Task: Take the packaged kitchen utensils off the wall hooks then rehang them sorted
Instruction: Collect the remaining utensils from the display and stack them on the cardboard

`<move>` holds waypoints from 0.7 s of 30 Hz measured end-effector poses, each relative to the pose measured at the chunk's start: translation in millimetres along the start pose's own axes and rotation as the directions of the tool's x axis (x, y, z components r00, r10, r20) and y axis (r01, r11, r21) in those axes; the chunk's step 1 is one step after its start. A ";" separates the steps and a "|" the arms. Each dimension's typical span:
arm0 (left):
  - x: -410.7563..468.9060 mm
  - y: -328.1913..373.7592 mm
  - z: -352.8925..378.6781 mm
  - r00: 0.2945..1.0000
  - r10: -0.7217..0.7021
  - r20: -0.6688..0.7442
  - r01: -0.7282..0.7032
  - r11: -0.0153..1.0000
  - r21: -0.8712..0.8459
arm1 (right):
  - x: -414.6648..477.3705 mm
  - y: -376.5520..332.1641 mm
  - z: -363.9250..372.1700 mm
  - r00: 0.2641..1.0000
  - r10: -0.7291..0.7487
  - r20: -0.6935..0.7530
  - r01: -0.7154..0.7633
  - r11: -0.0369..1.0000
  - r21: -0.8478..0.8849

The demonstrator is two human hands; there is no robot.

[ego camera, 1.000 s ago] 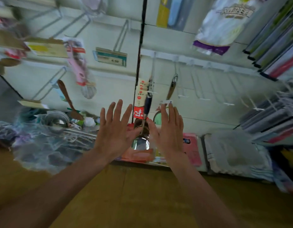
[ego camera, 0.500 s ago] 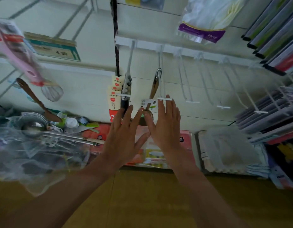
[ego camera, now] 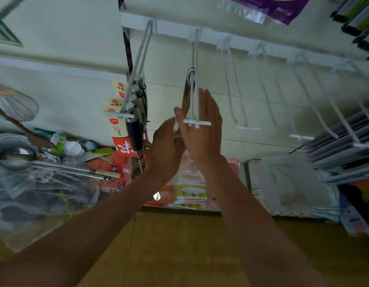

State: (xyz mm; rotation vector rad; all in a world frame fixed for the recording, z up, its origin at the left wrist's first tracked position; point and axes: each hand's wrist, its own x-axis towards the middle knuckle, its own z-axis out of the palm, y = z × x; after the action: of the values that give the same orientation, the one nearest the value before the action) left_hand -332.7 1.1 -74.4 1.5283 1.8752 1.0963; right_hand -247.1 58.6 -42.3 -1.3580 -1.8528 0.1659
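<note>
Forearms stretch up from the bottom edge over a brown surface (ego camera: 179,245), both raised toward the wall (ego camera: 76,38). Nearest of the two, the left hand (ego camera: 165,150) sits lower with its back to me, fingers pointing up against the lower part of a steel utensil (ego camera: 187,100). I cannot tell whether they wrap round it, since the hand itself hides them. The right hand (ego camera: 202,129) is just beside it and a little higher, held flat with fingers straight and together and the thumb close by the steel handle, gripping nothing. The two hands are almost touching, with the utensil between them.

That utensil hangs by the loop at its top from a white hook (ego camera: 193,59), whose crossbar end shows in front of the right palm. At the foot of the wall lie a steel ladle (ego camera: 16,157) in clear wrap, red and yellow packets (ego camera: 189,183) and white folded cloths (ego camera: 282,183). The neighbouring hook (ego camera: 141,59) to the left carries dark-handled utensils (ego camera: 136,129) with red-and-cream cards (ego camera: 117,112). More hooks (ego camera: 235,90) run rightward along the white rail (ego camera: 175,27), and a purple-labelled bag (ego camera: 282,9) hangs above it
</note>
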 end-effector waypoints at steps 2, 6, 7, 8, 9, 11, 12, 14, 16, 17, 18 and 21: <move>14.5 -0.2 6.8 0.992 -0.129 -0.010 0.127 0.982 -0.142 | 5.7 2.3 3.7 1.000 -0.015 -0.004 0.015 1.000 0.000; 39.2 5.2 11.9 0.935 -0.355 0.017 0.351 0.917 -0.191 | 16.0 2.3 6.0 1.000 -0.025 0.014 0.025 0.999 0.032; 45.2 2.2 15.6 0.916 -0.400 0.026 0.398 0.899 -0.182 | 17.3 2.2 7.6 1.000 -0.027 0.003 0.027 0.998 0.053; 50.1 -0.5 20.1 0.918 -0.394 0.034 0.394 0.905 -0.159 | 18.4 2.9 9.5 1.000 -0.025 -0.014 0.026 0.996 0.081; 53.8 -2.4 25.7 0.917 -0.392 0.068 0.398 0.909 -0.121 | 19.5 2.8 11.4 0.999 -0.016 -0.028 0.020 0.992 0.122; 57.8 -10.3 29.0 0.923 -0.381 0.048 0.384 0.909 -0.161 | 21.3 2.6 16.4 1.000 0.020 -0.011 -0.017 0.978 0.209; 59.3 -14.7 28.2 0.929 -0.370 0.028 0.368 0.908 -0.201 | 22.4 2.0 17.3 1.000 0.031 0.001 -0.031 0.974 0.226; 59.8 -21.8 27.1 0.946 -0.319 0.056 0.322 0.909 -0.266 | 23.7 2.9 16.7 0.999 0.039 -0.010 -0.036 0.970 0.238; 60.0 -25.4 27.7 0.949 -0.303 0.091 0.316 0.906 -0.282 | 22.3 3.8 13.7 0.999 0.043 -0.013 -0.038 0.966 0.256; 59.2 -27.9 27.9 0.947 -0.305 0.103 0.321 0.905 -0.279 | 20.7 2.9 11.4 0.999 0.053 -0.007 -0.049 0.962 0.268; 58.4 -29.1 27.8 0.949 -0.294 0.118 0.316 0.903 -0.292 | 19.0 1.9 9.0 0.998 0.061 -0.002 -0.058 0.959 0.276; 46.7 -28.9 25.4 0.943 -0.280 0.181 0.326 0.887 -0.327 | 14.9 -0.2 2.2 0.999 0.052 -0.010 -0.048 0.970 0.237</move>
State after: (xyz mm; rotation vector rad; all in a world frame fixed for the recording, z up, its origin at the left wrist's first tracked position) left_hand -341.7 51.3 -106.8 1.0356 1.6501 1.0868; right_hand -250.0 72.0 -35.8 -1.2370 -1.7249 0.3886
